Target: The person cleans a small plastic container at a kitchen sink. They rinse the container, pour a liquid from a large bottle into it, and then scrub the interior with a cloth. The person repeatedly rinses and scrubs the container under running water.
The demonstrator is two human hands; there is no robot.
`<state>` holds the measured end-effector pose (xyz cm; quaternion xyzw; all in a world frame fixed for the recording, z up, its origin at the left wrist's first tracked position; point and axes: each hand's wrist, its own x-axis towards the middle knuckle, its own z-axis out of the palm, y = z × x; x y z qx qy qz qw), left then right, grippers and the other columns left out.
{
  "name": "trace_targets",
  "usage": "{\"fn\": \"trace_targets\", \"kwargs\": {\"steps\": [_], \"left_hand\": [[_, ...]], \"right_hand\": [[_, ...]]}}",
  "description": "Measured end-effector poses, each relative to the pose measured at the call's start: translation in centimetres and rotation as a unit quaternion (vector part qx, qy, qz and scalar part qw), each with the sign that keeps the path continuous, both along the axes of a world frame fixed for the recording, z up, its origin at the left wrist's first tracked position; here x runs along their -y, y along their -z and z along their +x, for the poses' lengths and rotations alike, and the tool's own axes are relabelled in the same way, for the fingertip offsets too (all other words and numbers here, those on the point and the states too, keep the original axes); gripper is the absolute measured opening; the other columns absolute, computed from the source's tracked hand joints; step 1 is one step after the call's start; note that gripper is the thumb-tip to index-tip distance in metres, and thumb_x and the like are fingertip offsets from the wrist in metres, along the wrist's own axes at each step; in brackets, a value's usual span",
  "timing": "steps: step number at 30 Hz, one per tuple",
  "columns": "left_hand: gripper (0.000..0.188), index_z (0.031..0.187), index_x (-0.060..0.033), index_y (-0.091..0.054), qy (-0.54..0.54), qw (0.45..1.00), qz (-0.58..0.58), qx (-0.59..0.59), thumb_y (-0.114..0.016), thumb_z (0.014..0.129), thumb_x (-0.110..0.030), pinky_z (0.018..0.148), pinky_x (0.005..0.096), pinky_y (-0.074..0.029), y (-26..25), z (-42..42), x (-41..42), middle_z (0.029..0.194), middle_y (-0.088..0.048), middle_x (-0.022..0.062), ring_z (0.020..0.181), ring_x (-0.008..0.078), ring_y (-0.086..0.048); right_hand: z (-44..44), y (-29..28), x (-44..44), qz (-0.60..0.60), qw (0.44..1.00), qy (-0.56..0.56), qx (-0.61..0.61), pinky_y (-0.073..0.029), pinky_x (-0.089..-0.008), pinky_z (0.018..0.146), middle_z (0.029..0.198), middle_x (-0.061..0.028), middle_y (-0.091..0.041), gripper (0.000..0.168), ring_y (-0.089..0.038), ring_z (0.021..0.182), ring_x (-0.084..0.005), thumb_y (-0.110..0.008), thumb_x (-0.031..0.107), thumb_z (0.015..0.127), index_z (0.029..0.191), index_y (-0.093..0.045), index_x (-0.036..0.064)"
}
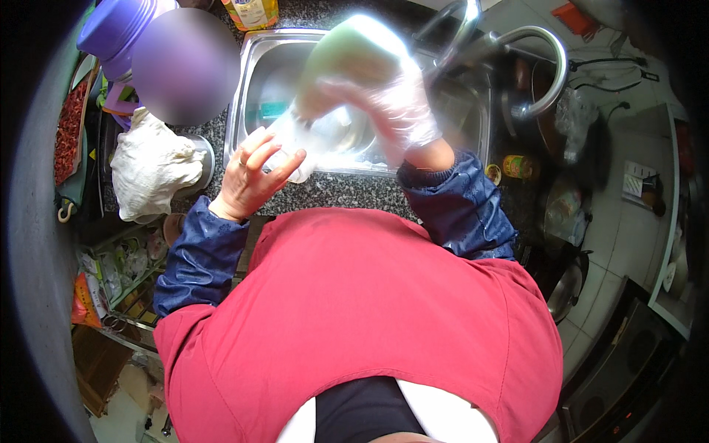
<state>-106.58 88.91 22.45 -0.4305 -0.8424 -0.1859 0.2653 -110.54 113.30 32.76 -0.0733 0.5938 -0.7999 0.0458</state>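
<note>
My right hand [388,83], in a thin clear plastic glove, is raised over the stainless steel sink [235,119], close to the camera and partly overexposed. It holds a blurred, pale green object [354,47] whose kind I cannot tell. My left hand [257,169], bare but for a ring, is at the sink's front left edge, fingers spread around a translucent plastic thing [299,163], perhaps a glove or bag. Whether it grips this is unclear. A green rectangular item [272,109] shows in the basin.
A curved metal faucet [548,41] rises at the right. Left of the sink are a white cloth [155,166] over a container and a purple-lidded vessel [113,36]. A bottle of yellow liquid [252,12] stands behind; a small jar [517,166] lies right.
</note>
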Motion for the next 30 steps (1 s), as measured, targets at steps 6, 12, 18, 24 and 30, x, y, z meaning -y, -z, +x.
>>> {"fn": "trace_targets", "kwargs": {"steps": [6, 12, 18, 24, 30], "left_hand": [[0.071, 0.121, -0.0212, -0.060, 0.005, 0.998, 0.048, 0.048, -0.084, 0.055, -0.010, 0.097, 0.0393, -0.048, 0.8, -0.1, 0.6, 0.124, -0.038, 0.0099, 0.120, 0.0310, -0.046], [0.086, 0.131, -0.0131, -0.042, -0.073, 0.971, 0.201, 0.105, -0.086, 0.057, -0.015, 0.098, 0.0468, -0.045, 1.5, 1.0, 0.7, 0.132, -0.035, 0.0164, 0.124, 0.0358, -0.041], [0.093, 0.129, -0.0072, -0.039, -0.118, 0.973, 0.196, 0.040, -0.091, 0.053, -0.016, 0.101, 0.0424, -0.041, 0.7, 1.3, 0.6, 0.128, -0.038, 0.0149, 0.121, 0.0310, -0.044], [0.095, 0.130, -0.0052, -0.035, -0.136, 0.970, 0.202, 0.026, -0.091, 0.054, -0.018, 0.101, 0.0426, -0.041, 1.0, 1.9, 0.6, 0.129, -0.036, 0.0151, 0.122, 0.0307, -0.042], [0.094, 0.129, -0.0021, -0.037, -0.137, 0.934, 0.316, 0.096, -0.091, 0.054, -0.021, 0.101, 0.0437, -0.040, 0.9, 1.8, 0.6, 0.129, -0.034, 0.0158, 0.121, 0.0306, -0.041]], "right_hand": [[0.4, -0.6, -0.1, -0.010, 0.999, 0.023, -0.046, -0.056, -0.0315, 0.083, 0.102, -0.0062, -0.069, 0.040, -0.066, 0.090, -0.0150, -0.078, -0.003, 0.075, 0.112, -0.063, 0.001], [1.0, -0.1, -3.2, 0.025, 0.973, 0.173, -0.147, -0.049, -0.0292, 0.081, 0.098, -0.0022, -0.066, 0.029, -0.062, 0.090, -0.0141, -0.072, 0.000, 0.080, 0.107, -0.063, 0.007], [3.5, -0.6, -2.3, 0.012, 0.981, 0.143, -0.127, -0.052, -0.0297, 0.079, 0.099, -0.0042, -0.068, 0.037, -0.064, 0.089, -0.0144, -0.076, -0.004, 0.075, 0.109, -0.064, 0.004], [3.8, 0.5, -1.6, 0.037, 0.964, 0.160, -0.210, -0.055, -0.0305, 0.078, 0.098, -0.0073, -0.070, 0.034, -0.067, 0.087, -0.0148, -0.075, -0.004, 0.077, 0.109, -0.065, 0.000], [4.4, 0.2, -1.8, 0.064, 0.974, 0.107, -0.187, -0.055, -0.0297, 0.077, 0.097, -0.0081, -0.071, 0.030, -0.067, 0.086, -0.0147, -0.074, -0.003, 0.078, 0.107, -0.066, 0.000]]}}
